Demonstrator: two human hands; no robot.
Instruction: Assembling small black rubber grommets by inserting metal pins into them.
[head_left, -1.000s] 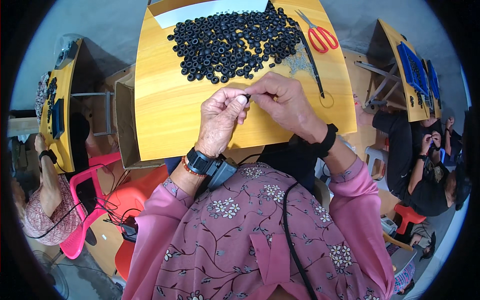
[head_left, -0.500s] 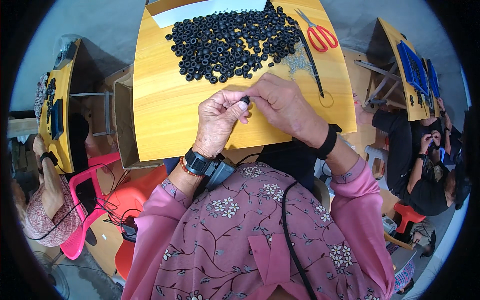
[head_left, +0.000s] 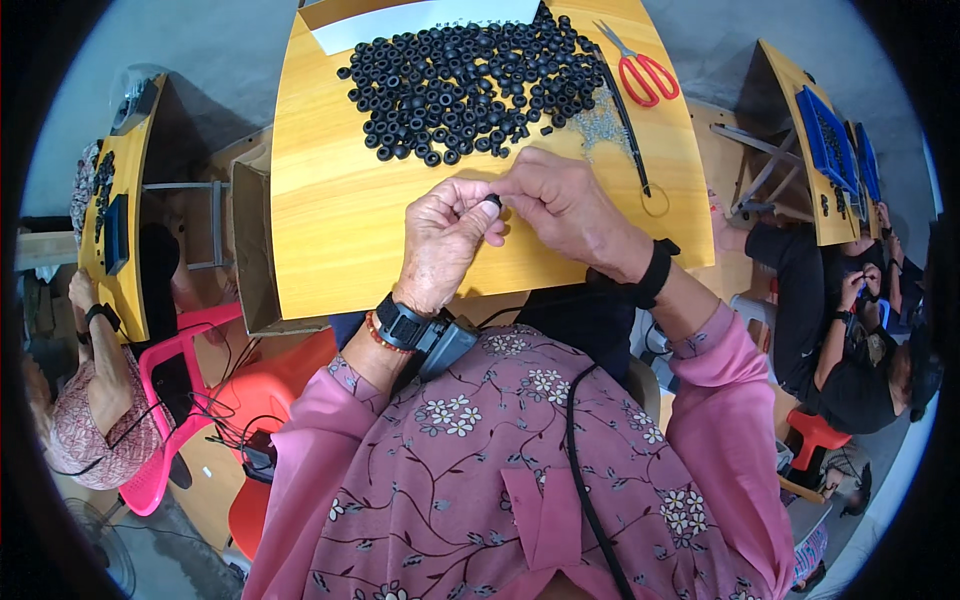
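Between thumb and fingers my left hand pinches a small black ring-like part above the table's near half. Right beside it, my right hand is closed, its fingertips meeting the black part; whatever they pinch is too small to make out. Beyond both hands spreads a wide heap of black rubber-looking rings, many with a hole through the middle. At the heap's right lies a scatter of tiny clear pieces, with a thin black rod alongside.
Red-handled scissors lie at the table's far right, and a thin loop lies nearer. A white box flap borders the heap. Beside the wooden table stands a cardboard box at left. Other people work at tables on both sides.
My hands stay together around the small black part, with only slight finger movement. The whole view has shifted a little.
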